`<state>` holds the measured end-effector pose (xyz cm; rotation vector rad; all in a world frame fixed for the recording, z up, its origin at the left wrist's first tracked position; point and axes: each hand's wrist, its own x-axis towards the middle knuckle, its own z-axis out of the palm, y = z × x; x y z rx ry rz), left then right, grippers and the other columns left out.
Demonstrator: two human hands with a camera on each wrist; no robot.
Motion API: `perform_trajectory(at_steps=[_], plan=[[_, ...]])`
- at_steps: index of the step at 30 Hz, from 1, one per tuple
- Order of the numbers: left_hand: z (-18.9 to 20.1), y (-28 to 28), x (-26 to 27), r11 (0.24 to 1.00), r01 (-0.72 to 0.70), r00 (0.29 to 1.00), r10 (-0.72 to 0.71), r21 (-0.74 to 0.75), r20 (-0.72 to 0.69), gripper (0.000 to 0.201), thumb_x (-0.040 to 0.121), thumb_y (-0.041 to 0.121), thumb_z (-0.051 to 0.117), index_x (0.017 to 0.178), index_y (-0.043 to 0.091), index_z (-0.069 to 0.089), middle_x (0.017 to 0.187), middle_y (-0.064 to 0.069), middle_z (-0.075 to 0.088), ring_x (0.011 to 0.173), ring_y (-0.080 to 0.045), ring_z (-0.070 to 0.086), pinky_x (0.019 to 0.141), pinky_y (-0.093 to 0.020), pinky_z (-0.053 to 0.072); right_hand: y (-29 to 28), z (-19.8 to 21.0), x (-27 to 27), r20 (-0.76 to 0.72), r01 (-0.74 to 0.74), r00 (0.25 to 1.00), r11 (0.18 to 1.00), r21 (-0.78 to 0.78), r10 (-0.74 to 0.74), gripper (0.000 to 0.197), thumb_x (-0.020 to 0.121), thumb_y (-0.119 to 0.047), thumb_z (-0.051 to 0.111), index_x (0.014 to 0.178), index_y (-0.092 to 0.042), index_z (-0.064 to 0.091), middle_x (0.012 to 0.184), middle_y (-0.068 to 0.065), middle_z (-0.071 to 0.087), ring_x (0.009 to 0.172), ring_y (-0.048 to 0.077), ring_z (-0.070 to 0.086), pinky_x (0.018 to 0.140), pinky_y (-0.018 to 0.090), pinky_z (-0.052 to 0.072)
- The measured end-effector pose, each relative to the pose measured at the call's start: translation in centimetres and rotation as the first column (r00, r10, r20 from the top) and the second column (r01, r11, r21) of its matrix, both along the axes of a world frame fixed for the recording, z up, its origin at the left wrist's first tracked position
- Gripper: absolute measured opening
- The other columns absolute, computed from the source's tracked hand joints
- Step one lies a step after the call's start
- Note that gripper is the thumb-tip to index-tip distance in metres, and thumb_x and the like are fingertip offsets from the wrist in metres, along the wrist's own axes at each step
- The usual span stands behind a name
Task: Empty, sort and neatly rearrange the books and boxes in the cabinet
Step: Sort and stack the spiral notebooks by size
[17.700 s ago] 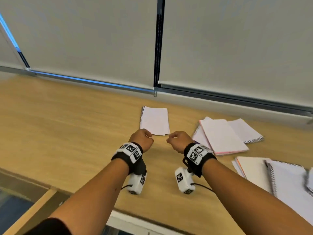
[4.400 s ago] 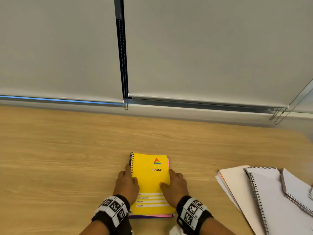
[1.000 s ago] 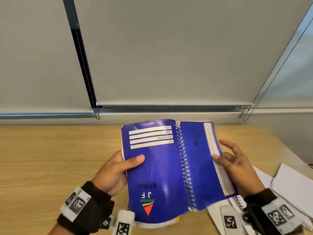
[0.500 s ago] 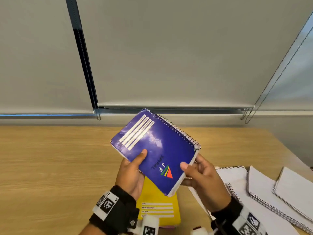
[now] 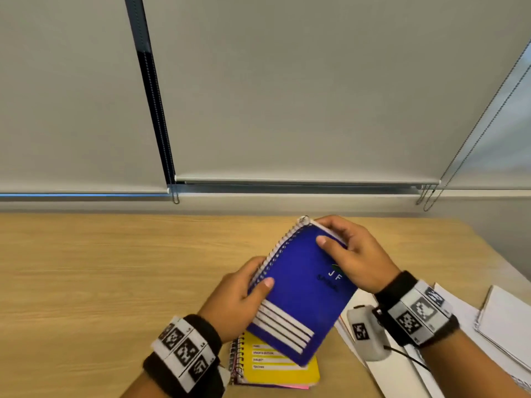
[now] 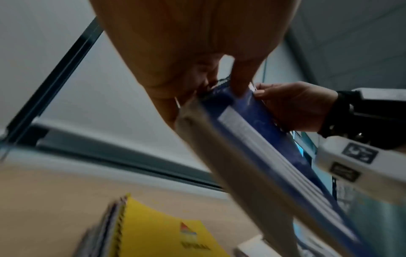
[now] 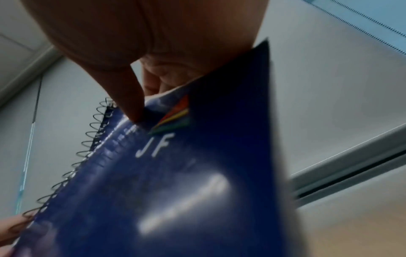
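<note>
**Readable print on the two notebooks**

On my head view, the blue spiral notebook (image 5: 301, 297) shows white letters "JF" on its cover; the word beneath is too smeared for me to read. My right wrist view shows the same "JF" under a striped triangle logo. The yellow spiral notebook (image 5: 280, 366) carries small field labels: "GRADE & SECTION", "SUBJECT", "TEACHER". I see square coded markers on both wristbands, no legible text.
</note>
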<state>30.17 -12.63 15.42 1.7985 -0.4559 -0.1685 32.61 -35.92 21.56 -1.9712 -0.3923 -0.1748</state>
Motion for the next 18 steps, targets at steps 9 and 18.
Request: perform_trajectory(at_steps=[9,18], plan=[[-7.2,-1.9,-0.2,0.905,-0.425,0.854,0.401,0.001,-0.332,0.015,0.103,0.026,0.040,0.111,0.028,0.051,0.112,0.009,0.066,0.095,-0.004,0.062,0.087,-0.023,0.050,2.7,-12.4,-1.4,-0.579,0.405,0.769,0.908,0.110,-0.273,0.033,0.092,-0.009,0.063,0.121,-0.020,0.051,0.113,0.011,0.069,0.090,0.022,0.071,0.084,0.046,0.057],[-10.5,-1.4,-1.6,0.770,-0.332,0.890,0.447,0.545,-0.089,0.049,0.100,0.027,0.041,0.147,0.024,0.029,0.152,-0.004,0.025,0.139,-0.022,0.028,0.115,-0.034,0.030,5.4,-16.5,-2.3,-0.469,0.345,0.733,0.863,-0.368,-0.493,0.061,0.088,-0.015,0.058,0.143,-0.030,0.037,0.135,0.005,0.049,0.121,0.025,0.052,0.102,0.036,0.045]])
